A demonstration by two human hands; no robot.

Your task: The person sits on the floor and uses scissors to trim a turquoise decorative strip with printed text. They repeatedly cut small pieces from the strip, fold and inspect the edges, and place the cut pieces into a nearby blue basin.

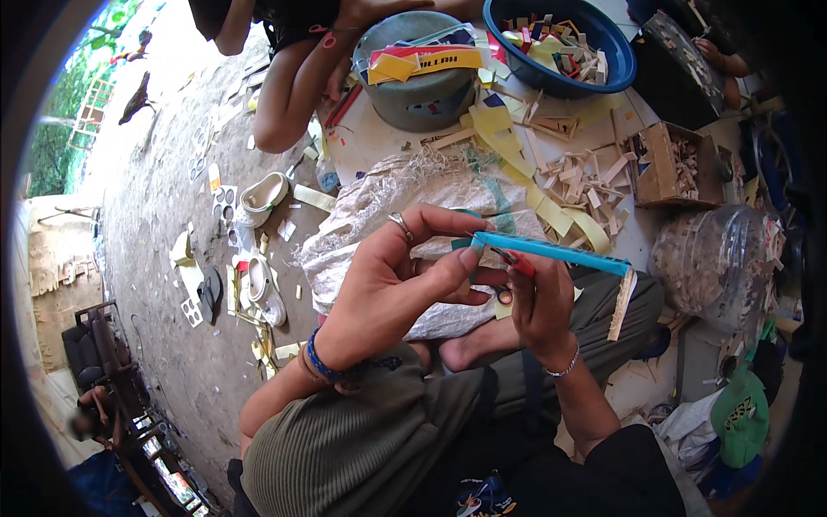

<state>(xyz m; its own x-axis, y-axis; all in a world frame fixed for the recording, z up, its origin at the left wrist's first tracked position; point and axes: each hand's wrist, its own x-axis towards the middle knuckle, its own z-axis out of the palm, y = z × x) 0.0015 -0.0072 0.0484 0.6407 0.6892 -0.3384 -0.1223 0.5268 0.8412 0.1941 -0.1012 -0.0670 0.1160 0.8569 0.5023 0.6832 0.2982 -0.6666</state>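
Note:
My left hand (379, 280) pinches one end of a bright blue strip (560, 252) between thumb and fingers, above my lap. The strip runs to the right past my right hand (543, 306). At its far end a narrow, pale wooden piece (622, 308) hangs downward. My right hand's closed fingers grip a small red-handled tool (517, 261) with a dark metal tip, close under the strip near my left fingertips. Its exact kind is partly hidden. A whitish woven sack (370, 211) lies on the floor beyond my hands.
Wooden pieces (594, 185) and yellow paper strips (551, 211) lie ahead to the right. Beyond are a grey-green upturned tub (422, 103), a blue basin (560, 82) and a wooden box (672, 189). Shoes (263, 198) lie left. Another person's arm (289, 95) is opposite.

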